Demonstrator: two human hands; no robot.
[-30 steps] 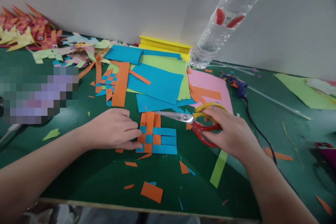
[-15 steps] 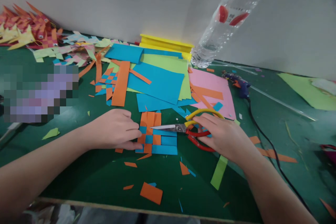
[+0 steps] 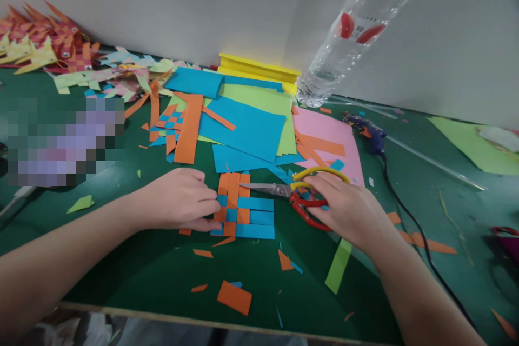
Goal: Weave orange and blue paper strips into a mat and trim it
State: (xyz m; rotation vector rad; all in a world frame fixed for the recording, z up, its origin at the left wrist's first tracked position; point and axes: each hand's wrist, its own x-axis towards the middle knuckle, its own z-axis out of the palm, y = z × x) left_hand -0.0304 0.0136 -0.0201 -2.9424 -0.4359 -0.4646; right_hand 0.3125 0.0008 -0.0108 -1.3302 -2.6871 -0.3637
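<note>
A woven piece of orange and blue paper strips (image 3: 231,213) lies on the table, with loose blue strip ends on its right side. My left hand (image 3: 182,200) has its fingers curled onto the left edge of the weave, holding it down. In my right hand (image 3: 336,200) is a pair of scissors (image 3: 279,189) with red and yellow handles. Their blades look closed and point left, the tip over the upper right part of the weave. My fingers partly cover the handles.
Blue paper sheets (image 3: 243,124), a pink sheet (image 3: 324,124) and orange strips lie behind. A plastic bottle (image 3: 344,38) leans at the wall near a glue gun (image 3: 371,135) with a black cable. Finished paper fish (image 3: 44,43) are heaped at far left. Scraps (image 3: 235,297) dot the front.
The scissors' tip has moved up and slightly right, from the middle of the weave toward its upper part. My left hand stays on the weave's left edge.
</note>
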